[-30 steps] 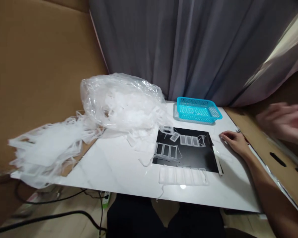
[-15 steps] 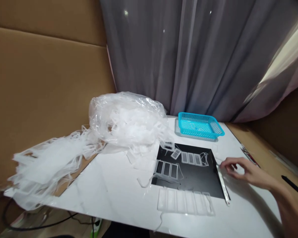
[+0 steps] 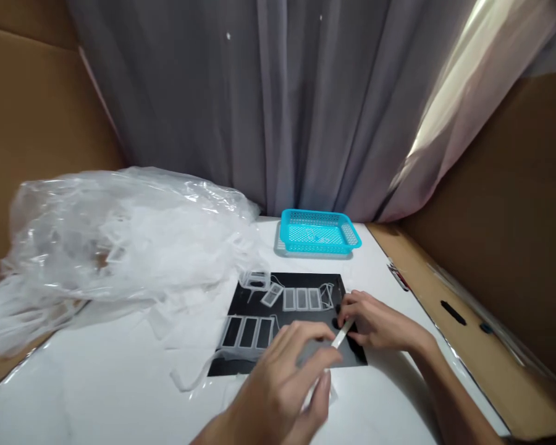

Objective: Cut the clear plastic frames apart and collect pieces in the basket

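A slim white stick is held tilted above the right part of a black mat. My left hand is closed around its near part, thumb and fingers pinching it. My right hand has its fingertips closed at the far end. White mesh pieces with framed panels lie on the mat: a row of panels at left, another row toward the back, and a small single panel. A pale translucent piece under my left hand is mostly hidden.
A large clear plastic bag full of white mesh pieces fills the left of the white table. A blue perforated basket stands at the back. On the right lie a red-and-silver tool and a black object on cardboard.
My left hand has come into view and grips the stick. The stick, earlier lying along the mat's right edge beside my right hand, is lifted over the mat. The camera view has turned right.
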### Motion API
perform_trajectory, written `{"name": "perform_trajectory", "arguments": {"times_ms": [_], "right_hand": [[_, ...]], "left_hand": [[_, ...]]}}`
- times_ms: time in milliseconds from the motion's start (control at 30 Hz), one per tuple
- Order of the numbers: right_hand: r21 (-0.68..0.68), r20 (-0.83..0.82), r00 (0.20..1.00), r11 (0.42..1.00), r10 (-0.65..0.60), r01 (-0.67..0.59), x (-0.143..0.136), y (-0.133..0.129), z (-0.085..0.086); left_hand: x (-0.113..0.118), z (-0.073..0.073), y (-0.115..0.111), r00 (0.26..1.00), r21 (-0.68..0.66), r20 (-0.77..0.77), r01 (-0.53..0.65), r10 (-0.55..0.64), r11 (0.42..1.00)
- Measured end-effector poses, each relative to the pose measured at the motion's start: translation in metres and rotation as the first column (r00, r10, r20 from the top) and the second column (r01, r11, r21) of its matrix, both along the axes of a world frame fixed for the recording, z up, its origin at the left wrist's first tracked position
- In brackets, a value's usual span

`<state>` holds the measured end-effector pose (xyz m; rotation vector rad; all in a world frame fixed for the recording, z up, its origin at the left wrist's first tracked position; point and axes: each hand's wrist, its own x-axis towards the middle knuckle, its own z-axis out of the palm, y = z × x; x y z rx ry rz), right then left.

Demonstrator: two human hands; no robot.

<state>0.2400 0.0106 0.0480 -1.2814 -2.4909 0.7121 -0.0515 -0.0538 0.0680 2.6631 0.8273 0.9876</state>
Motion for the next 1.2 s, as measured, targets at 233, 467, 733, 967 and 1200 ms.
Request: {"name": "perform_trajectory", "arguments": {"times_ms": [233,467,733,967,1200], "right_hand": [[-0.087,-0.148,0.959,0.969,-0.241,0.23,0.058,0.006,0.007],[-0.181,-0.012,0.959,0.944,-0.283,0.276,0.071,0.006,-0.003],[-0.279,-0.14,0.952,0.934,-0.271,0.224,0.074,0.002,0.001],[-0.276,-0.461,0.852,0.953,-0.247,0.126,0.049,-0.002,0.009],[-0.32,-0.591,0.767,0.945,-0.252,0.065,0.004,0.004,0.003]], "left_hand": [[0.036,-0.021,0.04,0.902,-0.087,-0.416,0.087,-0.116,0.992],[0.045,-0.03,0.051,0.872,-0.098,-0.474,0.086,-0.123,0.991],[0.053,-0.029,0.067,0.905,-0.238,-0.383,0.095,-0.184,0.967],[0.061,-0.021,0.088,0.987,-0.543,-0.048,0.103,-0.154,0.833],[0.048,-0.029,0.097,0.986,-0.73,0.128,0.169,-0.111,0.663]]}}
